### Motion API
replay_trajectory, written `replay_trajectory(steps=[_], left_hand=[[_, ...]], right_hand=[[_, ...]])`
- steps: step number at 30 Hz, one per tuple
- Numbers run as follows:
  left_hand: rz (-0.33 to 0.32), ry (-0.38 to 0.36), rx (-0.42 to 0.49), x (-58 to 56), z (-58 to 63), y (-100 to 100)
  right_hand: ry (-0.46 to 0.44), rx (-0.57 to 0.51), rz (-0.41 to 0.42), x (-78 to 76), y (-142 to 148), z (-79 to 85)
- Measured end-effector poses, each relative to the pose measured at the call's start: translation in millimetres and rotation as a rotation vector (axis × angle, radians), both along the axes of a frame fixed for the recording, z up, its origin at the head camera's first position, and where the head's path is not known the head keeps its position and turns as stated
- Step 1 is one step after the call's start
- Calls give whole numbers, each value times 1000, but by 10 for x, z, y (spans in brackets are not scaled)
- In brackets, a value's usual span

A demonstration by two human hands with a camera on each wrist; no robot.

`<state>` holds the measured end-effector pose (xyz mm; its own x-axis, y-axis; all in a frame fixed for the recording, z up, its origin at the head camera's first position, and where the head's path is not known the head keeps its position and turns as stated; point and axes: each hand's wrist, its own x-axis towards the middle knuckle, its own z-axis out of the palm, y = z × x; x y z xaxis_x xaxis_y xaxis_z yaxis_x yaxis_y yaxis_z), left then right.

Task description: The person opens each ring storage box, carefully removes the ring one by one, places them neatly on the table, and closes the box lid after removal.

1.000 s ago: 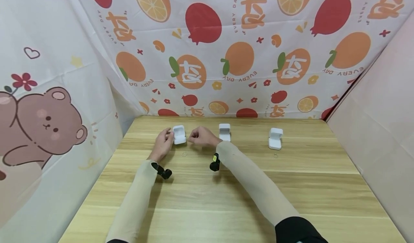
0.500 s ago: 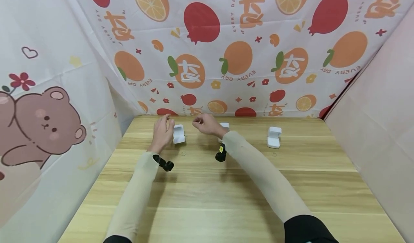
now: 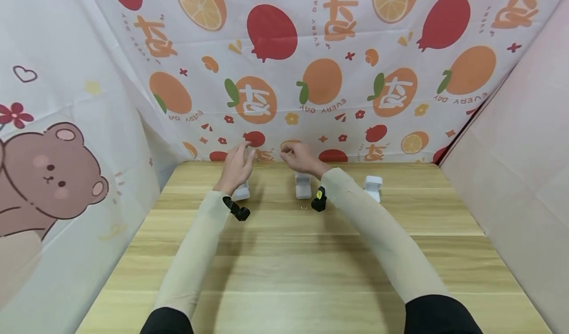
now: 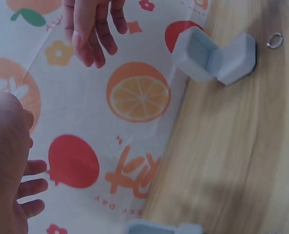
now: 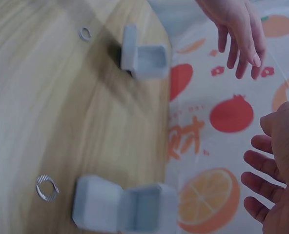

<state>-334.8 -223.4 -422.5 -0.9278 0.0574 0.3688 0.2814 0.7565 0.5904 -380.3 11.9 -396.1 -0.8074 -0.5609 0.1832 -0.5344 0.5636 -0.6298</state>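
Note:
My left hand [image 3: 237,168] hovers above the left white ring box [image 3: 241,192], fingers loosely bent and holding nothing. Facing it, my right hand [image 3: 302,158] hangs in the air over the middle ring box [image 3: 303,188], its relaxed fingers [image 5: 261,163] holding nothing. Both boxes have their lids up. A silver ring [image 5: 47,188] lies on the table before the middle box, and another ring [image 5: 85,33] before the left one. The right ring box [image 3: 373,187] is partly covered by my right sleeve in the head view.
The wooden table [image 3: 284,274] reaches back to a fruit-print cloth [image 3: 284,92]. A white cloth with a bear print [image 3: 53,171] hangs at the left, and a pale cloth [image 3: 520,141] at the right. Black wrist cameras [image 3: 240,213] sit on both wrists.
My left hand has left the left box's side; both hands have risen and shifted right. The middle box and its ring now show; the left ring is hidden in the head view.

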Motion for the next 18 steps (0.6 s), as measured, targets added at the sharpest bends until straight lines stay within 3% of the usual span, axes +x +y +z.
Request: replay_trajectory(steps=[9, 18], left_hand=[[-25, 15, -78, -143, 180, 199], [-13, -12, -157, -141, 223, 397]], right_hand=[[33, 35, -74, -34, 301, 198], [72, 62, -194, -63, 547, 155]])
